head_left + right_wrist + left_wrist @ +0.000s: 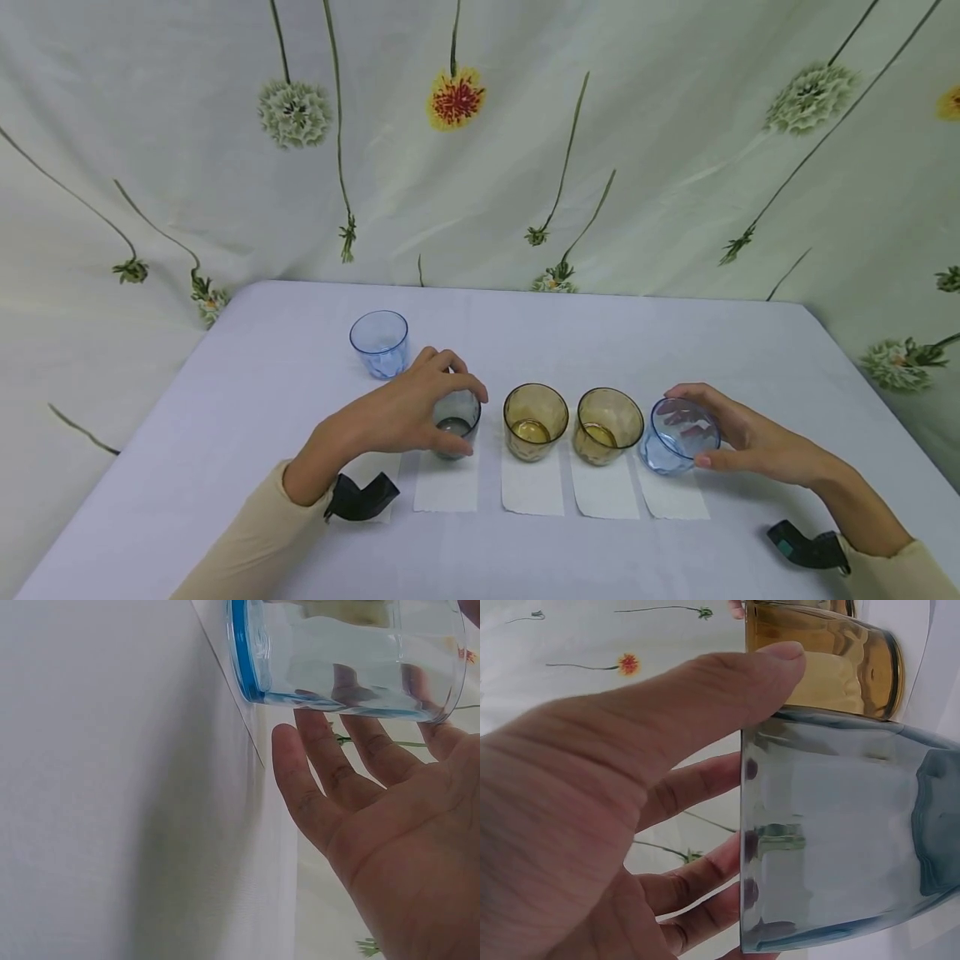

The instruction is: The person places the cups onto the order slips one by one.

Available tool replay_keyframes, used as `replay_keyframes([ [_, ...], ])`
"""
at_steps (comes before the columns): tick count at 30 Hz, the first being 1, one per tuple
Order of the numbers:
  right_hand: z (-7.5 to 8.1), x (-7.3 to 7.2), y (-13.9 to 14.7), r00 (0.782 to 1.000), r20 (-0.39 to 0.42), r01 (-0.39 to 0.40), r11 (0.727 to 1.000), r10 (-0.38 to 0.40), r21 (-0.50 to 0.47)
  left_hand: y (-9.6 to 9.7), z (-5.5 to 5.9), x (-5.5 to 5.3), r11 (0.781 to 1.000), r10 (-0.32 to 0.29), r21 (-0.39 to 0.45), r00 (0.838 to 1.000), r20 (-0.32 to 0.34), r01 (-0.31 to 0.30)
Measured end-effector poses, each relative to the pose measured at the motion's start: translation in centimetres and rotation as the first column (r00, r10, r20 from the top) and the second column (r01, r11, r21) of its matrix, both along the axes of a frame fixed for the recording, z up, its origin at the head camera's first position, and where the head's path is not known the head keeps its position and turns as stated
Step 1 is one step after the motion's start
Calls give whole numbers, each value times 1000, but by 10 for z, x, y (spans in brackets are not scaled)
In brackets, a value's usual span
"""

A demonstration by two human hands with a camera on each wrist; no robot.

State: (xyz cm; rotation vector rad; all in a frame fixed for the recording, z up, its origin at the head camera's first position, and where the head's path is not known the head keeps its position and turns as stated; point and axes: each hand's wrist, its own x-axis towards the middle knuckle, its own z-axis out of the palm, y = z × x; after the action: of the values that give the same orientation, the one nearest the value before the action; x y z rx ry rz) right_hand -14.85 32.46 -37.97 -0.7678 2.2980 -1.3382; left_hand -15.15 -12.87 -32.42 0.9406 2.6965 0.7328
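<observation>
In the head view my left hand holds a grey glass by its rim, thumb on the near side and fingers on the far side. The left wrist view shows the fingertips through the clear wall of this grey glass. At the right end of the row, my right hand grips a light blue glass, thumb in front and fingers behind. Up close, the blue glass has a thick blue base near a paper edge. Between the hands stand two amber glasses, upright and side by side.
Another blue glass stands farther back, beyond my left hand. White paper strips lie in a row on the white-covered table; the leftmost is partly under my left wrist. A flower-printed cloth hangs behind.
</observation>
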Motion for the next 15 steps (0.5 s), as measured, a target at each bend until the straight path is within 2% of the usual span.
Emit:
replay_keyframes([
  [9,0,0,1,999,-5,-33,999,33,-25,2,-1,3,1000,15,-21,1000,-15,-15],
  [15,1,0,1,999,6,-34,999,34,-30,1,2,3,999,26,-18,999,-24,-26],
])
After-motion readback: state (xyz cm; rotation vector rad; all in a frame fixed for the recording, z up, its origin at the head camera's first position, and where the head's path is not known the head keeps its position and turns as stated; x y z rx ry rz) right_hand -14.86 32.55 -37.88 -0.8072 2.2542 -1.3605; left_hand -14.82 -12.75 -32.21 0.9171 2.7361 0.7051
